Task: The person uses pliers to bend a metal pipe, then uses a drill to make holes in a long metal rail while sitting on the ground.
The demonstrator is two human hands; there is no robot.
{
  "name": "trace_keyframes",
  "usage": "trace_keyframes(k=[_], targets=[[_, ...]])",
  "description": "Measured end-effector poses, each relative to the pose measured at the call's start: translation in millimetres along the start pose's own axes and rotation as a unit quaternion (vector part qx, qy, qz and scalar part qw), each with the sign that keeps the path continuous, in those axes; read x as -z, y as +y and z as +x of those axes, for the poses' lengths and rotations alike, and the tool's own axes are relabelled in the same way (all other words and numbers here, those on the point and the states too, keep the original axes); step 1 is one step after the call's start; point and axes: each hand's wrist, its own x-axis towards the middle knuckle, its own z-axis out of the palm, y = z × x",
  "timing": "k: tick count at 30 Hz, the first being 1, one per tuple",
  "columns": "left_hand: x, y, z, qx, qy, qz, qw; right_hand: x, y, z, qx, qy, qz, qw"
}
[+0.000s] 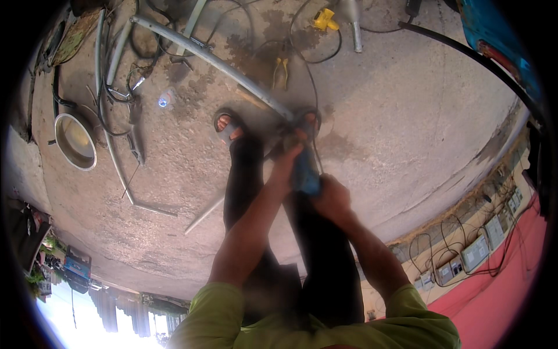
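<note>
My left hand [292,152] is closed around the front part of a blue angle grinder [306,175]. Around the grinder's rear end, my right hand [333,199] is wrapped. The grinder's head is blurred and partly hidden, so its disc cannot be made out. It sits over my right foot, at the near end of a long grey metal pipe [215,60]. Whether disc and pipe touch, I cannot tell. A dark cord [316,93] runs from the work area toward the far side. My left sandalled foot [228,125] stands beside the pipe.
Yellow-handled pliers [280,74] and a yellow power tool [325,20] lie beyond my feet. A wood strip [251,96] rests by the pipe. Leftward are a metal bowl [75,141], a plastic bottle [165,98], and a bent pipe [116,166]. A black hose [465,49] curves at right.
</note>
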Motion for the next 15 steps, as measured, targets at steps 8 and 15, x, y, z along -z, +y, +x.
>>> trace_keyframes(k=[8,15], targets=[[6.8,-4.1,9.0,-0.02,-0.013,0.003,1.0,0.5,0.6,0.3,-0.006,-0.009,0.007,1.0],[3.2,-0.1,4.4,-0.01,-0.011,0.001,1.0,-0.1,1.4,1.0,-0.009,-0.014,0.001,1.0]])
